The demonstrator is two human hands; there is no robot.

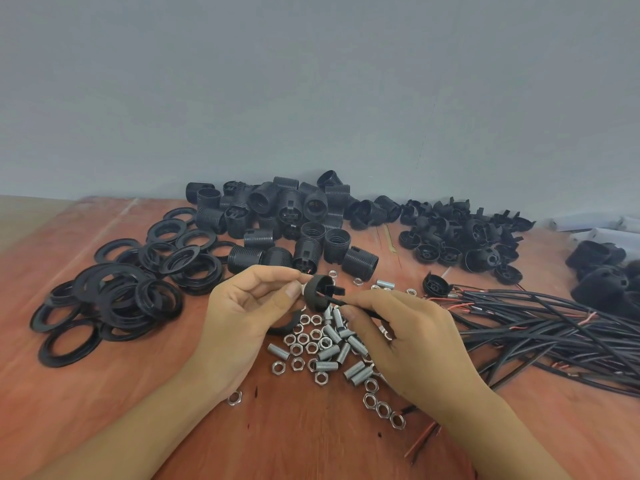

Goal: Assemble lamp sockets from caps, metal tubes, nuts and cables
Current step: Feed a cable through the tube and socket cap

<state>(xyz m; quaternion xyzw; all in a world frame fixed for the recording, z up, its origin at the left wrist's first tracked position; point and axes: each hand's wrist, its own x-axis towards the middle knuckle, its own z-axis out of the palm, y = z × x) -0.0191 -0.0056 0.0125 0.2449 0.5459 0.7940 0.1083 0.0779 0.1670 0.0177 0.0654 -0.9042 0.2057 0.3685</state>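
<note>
My left hand (249, 306) pinches a black dome cap (319, 292) between thumb and fingers, just above the table. My right hand (401, 337) pinches a thin black cable (343, 304) whose end meets the cap's underside; the cable's far end with red and black wires shows below my right wrist. Beneath both hands lies a scatter of threaded metal tubes (332, 365) and hex nuts (298, 363). A bundle of black cables (540, 327) lies to the right. More caps (460, 237) are heaped at the back right.
Black threaded socket bodies (287, 216) are piled against the grey wall at the back. Black rings (131, 289) are heaped on the left of the reddish wooden table (86, 410). White tubes (602, 230) and further black parts sit at the far right edge.
</note>
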